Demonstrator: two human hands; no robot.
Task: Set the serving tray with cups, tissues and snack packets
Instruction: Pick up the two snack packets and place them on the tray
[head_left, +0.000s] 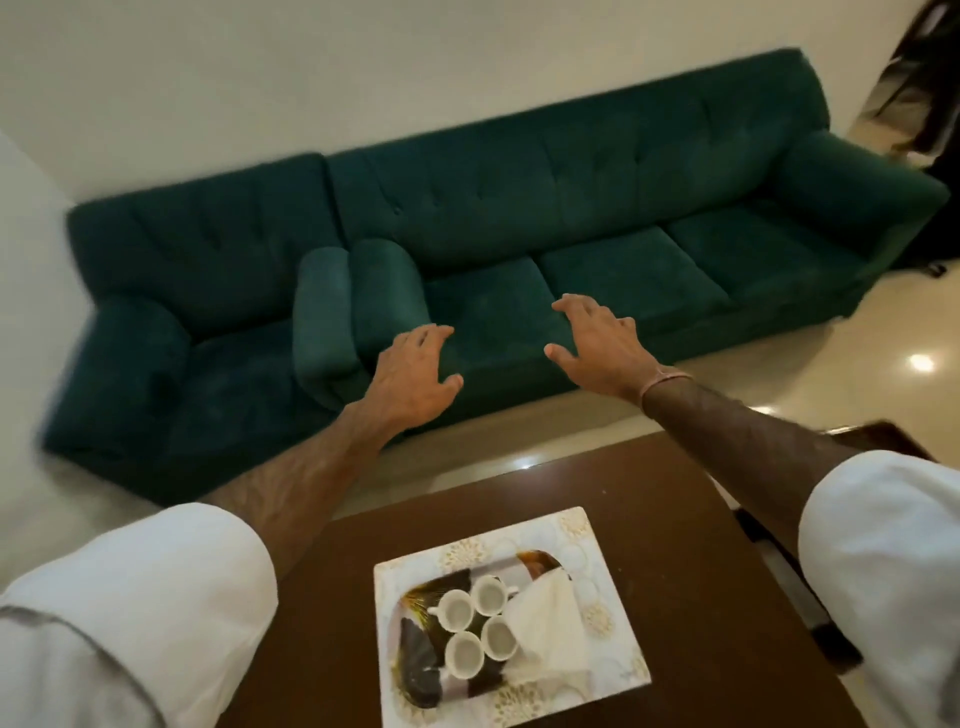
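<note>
A patterned serving tray (415, 670) lies on a white mat (597, 561) on the dark wooden table (675, 519). Several white cups (457, 610) stand together on the tray, with white tissues (545, 623) lying to their right. No snack packets are visible. My left hand (410, 379) and my right hand (602, 343) are stretched out well beyond the table, over the floor in front of the sofa. Both hands have fingers spread and hold nothing. A pink band sits on my right wrist.
A long dark green sofa (571, 208) and a matching armchair (182, 322) stand against the white wall behind the table. Glossy cream floor tiles (857, 374) lie between the sofa and the table. A dark doorway area (924, 78) is at the top right.
</note>
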